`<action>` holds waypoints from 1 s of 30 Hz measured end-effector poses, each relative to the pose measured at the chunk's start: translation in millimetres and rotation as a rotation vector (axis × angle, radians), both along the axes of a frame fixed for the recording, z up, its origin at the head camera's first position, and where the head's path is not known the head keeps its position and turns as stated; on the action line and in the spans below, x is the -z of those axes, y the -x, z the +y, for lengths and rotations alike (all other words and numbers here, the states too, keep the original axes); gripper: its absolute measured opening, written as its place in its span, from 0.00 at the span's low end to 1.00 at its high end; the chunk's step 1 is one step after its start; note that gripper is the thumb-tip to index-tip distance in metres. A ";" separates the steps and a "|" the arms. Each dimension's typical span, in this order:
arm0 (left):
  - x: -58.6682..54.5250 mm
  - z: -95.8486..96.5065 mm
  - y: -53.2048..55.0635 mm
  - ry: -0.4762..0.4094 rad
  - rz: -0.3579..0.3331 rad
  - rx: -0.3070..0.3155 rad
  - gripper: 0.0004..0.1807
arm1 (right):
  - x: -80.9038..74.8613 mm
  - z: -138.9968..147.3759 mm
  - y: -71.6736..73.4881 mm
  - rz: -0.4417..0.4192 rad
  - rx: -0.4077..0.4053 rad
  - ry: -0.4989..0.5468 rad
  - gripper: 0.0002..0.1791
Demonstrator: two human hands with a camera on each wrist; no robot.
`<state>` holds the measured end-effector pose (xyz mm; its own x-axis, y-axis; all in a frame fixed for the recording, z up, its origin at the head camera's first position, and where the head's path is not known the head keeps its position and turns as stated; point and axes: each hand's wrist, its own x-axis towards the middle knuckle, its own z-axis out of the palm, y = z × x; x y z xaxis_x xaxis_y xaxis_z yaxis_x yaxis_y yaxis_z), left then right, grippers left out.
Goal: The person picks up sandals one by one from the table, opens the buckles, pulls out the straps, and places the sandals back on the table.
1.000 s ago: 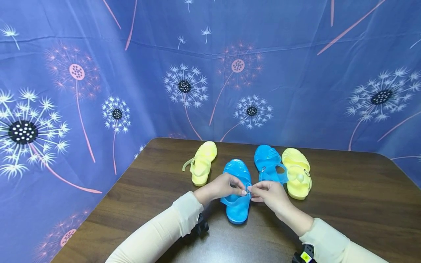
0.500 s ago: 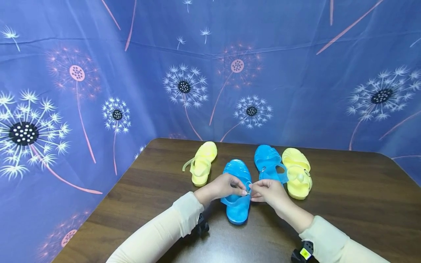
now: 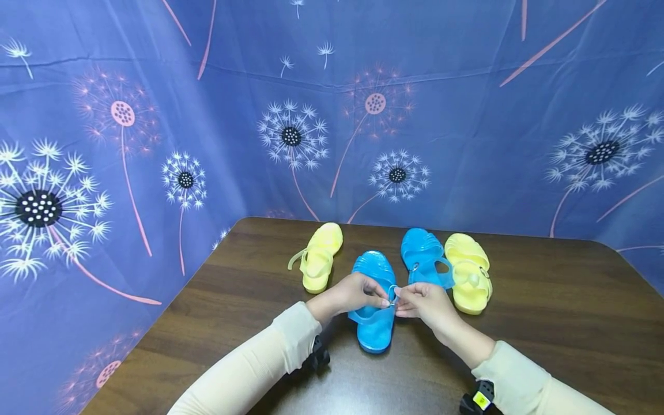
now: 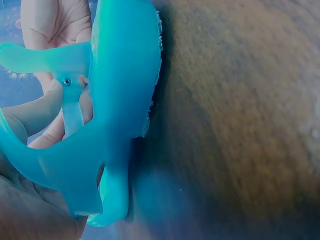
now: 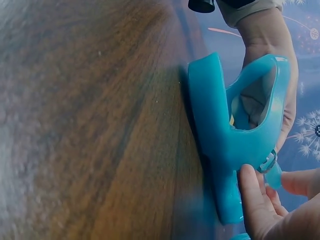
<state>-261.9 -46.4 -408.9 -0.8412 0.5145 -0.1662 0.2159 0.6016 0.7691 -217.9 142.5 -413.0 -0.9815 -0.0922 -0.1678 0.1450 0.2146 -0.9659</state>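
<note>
A blue jelly sandal [image 3: 374, 335] lies on the table, toe away from me, between both hands. My left hand [image 3: 353, 295] reaches over it from the left, thumb and fingers pinching the side by the small metal buckle [image 5: 268, 161]. From the right, my right hand [image 3: 427, 305] pinches the free end of the ankle strap [image 5: 273, 176], which passes at the buckle and curves up as a thin loop. In the left wrist view a rivet [image 4: 67, 81] shows beside the left thumb. Fingers partly hide the buckle in the head view.
A second blue sandal [image 3: 419, 248] and a yellow sandal [image 3: 469, 288] stand side by side behind my right hand. Another yellow sandal [image 3: 321, 253], its strap hanging loose, lies at the back left. A dandelion-patterned blue cloth [image 3: 332, 115] hangs behind the brown table [image 3: 560, 323].
My right fingers have shifted slightly at the buckle, and the strap end now shows as a raised loop above them. The left hand and the other sandals keep their places.
</note>
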 end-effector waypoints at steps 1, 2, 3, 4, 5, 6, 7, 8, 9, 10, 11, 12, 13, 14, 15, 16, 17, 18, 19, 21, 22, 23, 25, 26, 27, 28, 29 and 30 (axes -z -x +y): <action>-0.2 0.1 -0.1 0.000 0.000 -0.001 0.08 | 0.0 -0.2 0.5 0.003 0.000 -0.004 0.20; -0.6 0.3 0.0 -0.001 0.002 -0.003 0.08 | -0.3 -0.4 1.0 0.006 0.002 -0.004 0.20; -1.0 0.5 0.2 -0.003 0.003 -0.005 0.08 | -0.7 -0.6 1.7 0.009 0.003 -0.003 0.20; -1.5 0.7 0.2 -0.007 0.003 -0.007 0.08 | -1.2 -0.6 2.5 0.012 0.005 0.000 0.20; -1.8 0.7 0.3 -0.010 0.004 -0.007 0.07 | -1.9 -0.6 3.1 0.016 0.003 -0.002 0.20; -2.0 0.8 0.3 -0.013 0.004 -0.008 0.07 | -2.7 -0.6 3.7 0.018 0.002 -0.001 0.20; -1.9 0.7 0.2 -0.018 0.000 -0.008 0.07 | -3.5 -0.4 4.1 0.017 -0.002 -0.001 0.20; -1.9 0.5 0.0 -0.022 -0.002 -0.008 0.07 | -4.4 -0.1 4.4 0.015 -0.009 0.000 0.20; -1.6 0.4 -0.2 -0.026 -0.006 -0.005 0.07 | -5.2 0.3 4.6 0.011 -0.020 0.001 0.21; -1.1 0.3 -0.5 -0.030 -0.007 -0.005 0.07 | -6.0 0.8 4.6 0.006 -0.037 0.001 0.22; -0.8 0.0 -0.7 -0.033 -0.010 -0.006 0.06 | -7.0 1.5 4.6 -0.001 -0.054 0.001 0.23; -0.6 -0.2 -1.0 -0.037 -0.013 -0.007 0.06 | -7.7 2.2 4.6 -0.008 -0.071 0.004 0.24; -0.4 -0.6 -1.3 -0.041 -0.013 -0.006 0.06 | -8.4 3.1 4.7 -0.016 -0.089 0.004 0.25; -0.2 -0.8 -1.4 -0.045 -0.014 -0.007 0.06 | -9.0 4.0 4.7 -0.021 -0.105 0.002 0.26; 0.0 -1.0 -1.3 -0.047 -0.014 -0.008 0.06 | -9.5 4.9 4.7 -0.025 -0.118 -0.003 0.27; 0.0 -1.1 -1.3 -0.050 -0.015 -0.011 0.06 | -9.9 5.8 4.7 -0.026 -0.130 -0.012 0.27; -0.1 -1.1 -1.3 -0.053 -0.017 -0.013 0.06 | -10.3 6.6 4.6 -0.026 -0.138 -0.024 0.27; -0.1 -1.0 -1.3 -0.057 -0.019 -0.015 0.06 | -10.4 7.3 4.5 -0.024 -0.144 -0.039 0.27; -0.1 -0.8 -1.3 -0.060 -0.022 -0.016 0.06 | -10.5 8.1 4.3 -0.021 -0.149 -0.053 0.27; 0.0 -0.4 -1.5 -0.067 -0.030 -0.020 0.05 | -10.3 9.5 4.0 -0.015 -0.161 -0.074 0.25; -0.1 -0.3 -1.8 -0.067 -0.033 -0.020 0.06 | -10.0 10.2 3.8 -0.010 -0.169 -0.082 0.25; 0.0 -0.3 -2.0 -0.066 -0.036 -0.021 0.06 | -9.6 10.7 3.7 -0.006 -0.176 -0.091 0.24; 0.0 -0.7 -2.1 -0.062 -0.042 -0.017 0.06 | -9.0 11.5 3.3 0.004 -0.185 -0.116 0.23; -0.2 -1.0 -2.3 -0.061 -0.045 -0.015 0.07 | -9.1 11.8 2.9 0.008 -0.189 -0.131 0.23; -0.2 -1.1 -2.4 -0.060 -0.046 -0.015 0.07 | -9.1 12.1 3.1 0.009 -0.187 -0.151 0.22; -0.2 -1.2 -2.3 -0.060 -0.047 -0.015 0.06 | -9.2 12.2 3.0 0.010 -0.187 -0.172 0.22; -0.2 -1.2 -2.3 -0.063 -0.049 -0.016 0.06 | -9.5 12.1 2.9 0.007 -0.182 -0.187 0.21; -0.4 -1.4 -2.2 -0.064 -0.049 -0.015 0.06 | -9.9 12.0 2.8 0.005 -0.182 -0.199 0.21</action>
